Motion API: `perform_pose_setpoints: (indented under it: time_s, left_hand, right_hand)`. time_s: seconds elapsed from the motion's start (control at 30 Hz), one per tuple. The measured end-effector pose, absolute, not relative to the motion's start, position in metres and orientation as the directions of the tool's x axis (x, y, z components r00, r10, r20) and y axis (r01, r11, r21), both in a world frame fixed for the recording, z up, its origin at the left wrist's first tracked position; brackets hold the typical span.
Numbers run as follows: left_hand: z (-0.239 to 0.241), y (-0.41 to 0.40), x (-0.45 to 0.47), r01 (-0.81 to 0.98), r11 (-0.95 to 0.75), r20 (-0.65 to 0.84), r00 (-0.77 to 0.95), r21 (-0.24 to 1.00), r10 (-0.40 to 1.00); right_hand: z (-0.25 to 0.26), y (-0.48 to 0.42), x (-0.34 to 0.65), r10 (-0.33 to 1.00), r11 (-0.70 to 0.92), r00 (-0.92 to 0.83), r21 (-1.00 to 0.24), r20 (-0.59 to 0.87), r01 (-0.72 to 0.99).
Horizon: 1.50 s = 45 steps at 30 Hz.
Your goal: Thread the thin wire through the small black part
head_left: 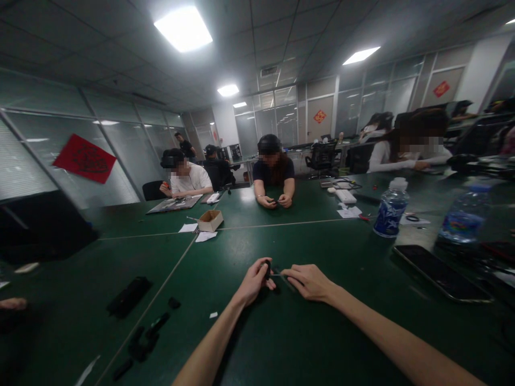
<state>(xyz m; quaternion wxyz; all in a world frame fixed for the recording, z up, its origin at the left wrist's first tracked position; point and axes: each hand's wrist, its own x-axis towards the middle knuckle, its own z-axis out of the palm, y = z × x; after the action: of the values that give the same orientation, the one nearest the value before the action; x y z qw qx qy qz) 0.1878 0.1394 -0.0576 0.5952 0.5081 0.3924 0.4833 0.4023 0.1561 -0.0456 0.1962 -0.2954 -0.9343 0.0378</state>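
Note:
My left hand (pixel 255 280) is closed around a small black part (pixel 267 269), held just above the green table (pixel 257 241). From the closed fingers of my right hand (pixel 309 281) a thin metal shaft, that of a screwdriver (pixel 277 275), points left. Its tip reaches the black part or stops very near it; I cannot tell whether they touch. The screwdriver's handle is mostly hidden inside my right hand. What exactly the black part is does not show, since my left fingers cover some of it.
Loose black parts (pixel 140 343) and a black case (pixel 129 296) lie at left. A small cardboard box (pixel 210 220) stands ahead. At right are a phone (pixel 440 272) and two bottles, one blue-labelled (pixel 391 209). A co-worker (pixel 274 177) sits opposite; others sit around.

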Motion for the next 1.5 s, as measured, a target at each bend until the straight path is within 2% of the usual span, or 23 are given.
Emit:
perform_pose_setpoints:
  time_s: [0.17, 0.37, 0.67, 1.5]
  left_hand:
    - [-0.0577, 0.1395, 0.1868, -0.167, 0.014, 0.023, 0.218, 0.986, 0.976]
    - [-0.0573, 0.1392, 0.1868, -0.037, -0.035, 0.041, 0.180, 0.999, 0.983]
    - [-0.0618, 0.1395, 0.1842, -0.014, -0.054, 0.056, 0.250, 0.998, 0.967]
    - [-0.0607, 0.1398, 0.1829, -0.179, 0.061, -0.004, 0.304, 0.982, 0.953]
  right_hand:
    - [-0.0472, 0.1557, 0.4012, 0.596, 0.799, -0.729, -0.155, 0.337, 0.582]
    - [-0.0489, 0.1557, 0.4010, 0.617, 0.775, -0.708, -0.108, 0.343, 0.623]
    - [-0.0526, 0.1569, 0.4010, 0.633, 0.758, -0.690, -0.097, 0.352, 0.646]
    - [-0.0543, 0.1518, 0.3946, 0.680, 0.700, -0.627, -0.085, 0.380, 0.709]
